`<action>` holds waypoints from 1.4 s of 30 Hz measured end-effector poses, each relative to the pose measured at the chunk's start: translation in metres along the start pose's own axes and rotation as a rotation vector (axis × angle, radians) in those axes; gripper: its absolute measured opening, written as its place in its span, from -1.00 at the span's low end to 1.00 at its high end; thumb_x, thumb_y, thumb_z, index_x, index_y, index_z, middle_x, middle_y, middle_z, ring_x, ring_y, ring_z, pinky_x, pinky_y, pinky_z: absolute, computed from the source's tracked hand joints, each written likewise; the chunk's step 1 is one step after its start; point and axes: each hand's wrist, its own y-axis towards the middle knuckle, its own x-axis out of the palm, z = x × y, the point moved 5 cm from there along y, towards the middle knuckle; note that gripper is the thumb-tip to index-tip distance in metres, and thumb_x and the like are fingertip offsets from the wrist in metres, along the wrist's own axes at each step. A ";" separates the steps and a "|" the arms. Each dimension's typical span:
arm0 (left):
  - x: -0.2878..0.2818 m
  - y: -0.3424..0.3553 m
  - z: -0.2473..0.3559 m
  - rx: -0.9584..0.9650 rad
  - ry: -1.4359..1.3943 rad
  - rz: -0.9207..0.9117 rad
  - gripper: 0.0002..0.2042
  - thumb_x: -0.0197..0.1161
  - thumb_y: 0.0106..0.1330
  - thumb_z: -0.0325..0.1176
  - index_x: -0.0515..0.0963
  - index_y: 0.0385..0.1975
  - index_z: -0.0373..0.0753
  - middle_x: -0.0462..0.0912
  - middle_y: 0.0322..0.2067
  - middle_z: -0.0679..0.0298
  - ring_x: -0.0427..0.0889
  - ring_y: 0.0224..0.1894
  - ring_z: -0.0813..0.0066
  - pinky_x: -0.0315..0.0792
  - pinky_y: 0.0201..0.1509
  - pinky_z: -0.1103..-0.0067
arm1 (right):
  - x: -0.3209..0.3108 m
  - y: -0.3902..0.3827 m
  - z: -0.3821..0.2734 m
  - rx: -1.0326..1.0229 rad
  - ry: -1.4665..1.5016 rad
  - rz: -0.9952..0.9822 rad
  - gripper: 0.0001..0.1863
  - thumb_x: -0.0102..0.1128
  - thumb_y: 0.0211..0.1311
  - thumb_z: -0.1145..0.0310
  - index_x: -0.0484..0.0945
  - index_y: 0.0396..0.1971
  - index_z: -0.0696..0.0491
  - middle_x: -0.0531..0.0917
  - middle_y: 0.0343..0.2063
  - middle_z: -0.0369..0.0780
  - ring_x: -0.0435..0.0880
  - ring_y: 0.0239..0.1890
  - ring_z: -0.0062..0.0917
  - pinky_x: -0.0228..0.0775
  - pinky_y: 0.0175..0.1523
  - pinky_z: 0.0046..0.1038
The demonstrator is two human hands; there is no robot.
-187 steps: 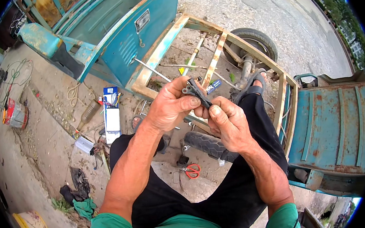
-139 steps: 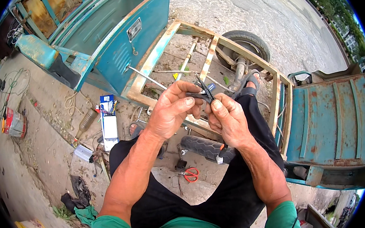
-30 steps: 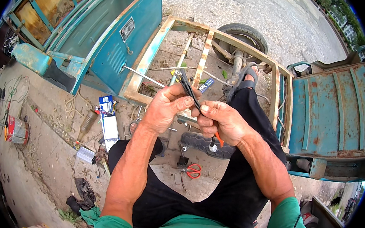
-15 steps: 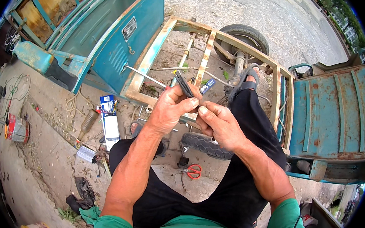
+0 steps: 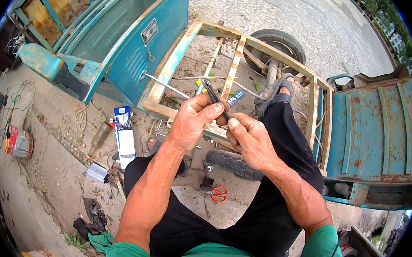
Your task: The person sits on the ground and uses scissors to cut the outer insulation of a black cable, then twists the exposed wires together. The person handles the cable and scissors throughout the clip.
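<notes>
My left hand (image 5: pixel 196 120) pinches a slim black bundle (image 5: pixel 210 90), which looks like taped wires, between thumb and fingers. Its upper end sticks out past the fingers and points away from me. At the lower end, my right hand (image 5: pixel 252 141) is closed with thumb and forefinger on the same dark piece. Both hands meet in front of me, above the rusty metal frame (image 5: pixel 232 67). A small yellow patch (image 5: pixel 199 84) shows beside the bundle's tip; I cannot tell whether it belongs to it. The curled fingers hide part of the bundle.
Red-handled scissors (image 5: pixel 219 194) lie on the ground between my legs, near a loose tyre (image 5: pixel 233 164). Left are a blue-and-white box (image 5: pixel 125 135), a silver metal block (image 5: pixel 97 172) and a red bucket (image 5: pixel 19 141). A teal panel (image 5: pixel 147 45) stands beyond; a wheel (image 5: pixel 277 46) sits at the frame's far side.
My right hand has shifted slightly and its thumb now lies against the lower end of the black bundle. The bundle shows straighter between both hands.
</notes>
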 end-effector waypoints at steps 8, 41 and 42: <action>0.001 0.000 0.003 0.000 0.008 -0.022 -0.72 0.24 0.32 -0.24 0.58 -0.16 -0.36 0.57 -0.36 0.28 0.46 -0.30 0.51 0.36 -0.18 0.51 | -0.001 0.000 0.003 0.026 0.079 -0.004 -0.63 -0.05 0.47 0.18 0.54 -0.11 0.21 0.31 -0.65 -0.45 0.22 -0.58 -0.77 0.10 -0.47 -0.62; -0.057 0.013 0.023 0.232 -0.416 0.274 -0.80 0.12 0.41 -0.32 0.52 -0.10 -0.27 0.62 -0.28 0.25 0.61 -0.28 0.49 0.54 -0.18 0.45 | -0.031 -0.003 -0.019 0.162 0.248 0.087 -0.76 0.10 0.36 0.35 0.50 -0.14 0.23 0.26 -0.75 -0.48 0.15 -0.75 -0.84 -0.04 -0.65 -0.69; -0.047 0.011 0.020 0.204 -0.402 0.248 -0.81 0.13 0.40 -0.36 0.51 -0.09 -0.29 0.62 -0.26 0.20 0.62 -0.28 0.46 0.55 -0.17 0.45 | -0.039 -0.001 -0.017 0.149 0.337 0.117 -0.77 0.10 0.37 0.33 0.51 -0.17 0.21 0.23 -0.78 -0.50 0.11 -0.77 -0.84 -0.07 -0.66 -0.70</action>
